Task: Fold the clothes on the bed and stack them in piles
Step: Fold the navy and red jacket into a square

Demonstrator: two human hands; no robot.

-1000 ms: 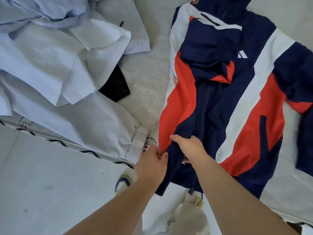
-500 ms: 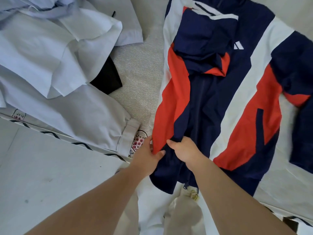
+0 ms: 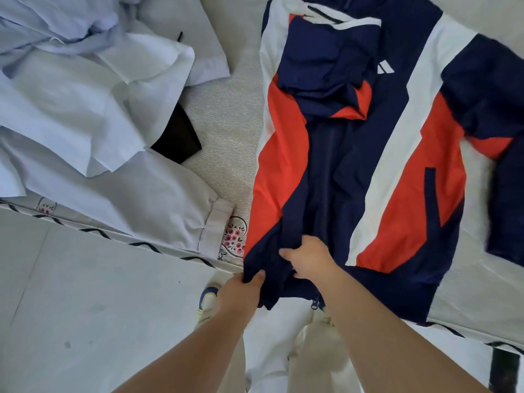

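A navy, red and white track jacket lies spread front-up on the bed, its bottom hem hanging over the near edge. My left hand pinches the jacket's lower left hem corner. My right hand grips a bunched fold of navy fabric just right of that, near the zipper line. One sleeve is folded across the chest; the other sleeve runs off to the right.
A heap of pale blue and white garments covers the bed's left side, with a black item poking out beneath. The bed's patterned edge runs diagonally. Grey floor lies at lower left, with my shoe.
My left hand slid down from beside the right hand to the jacket's lower left hem corner. The left front panel now lies flatter and wider. My right hand stays on the bunched navy fabric.
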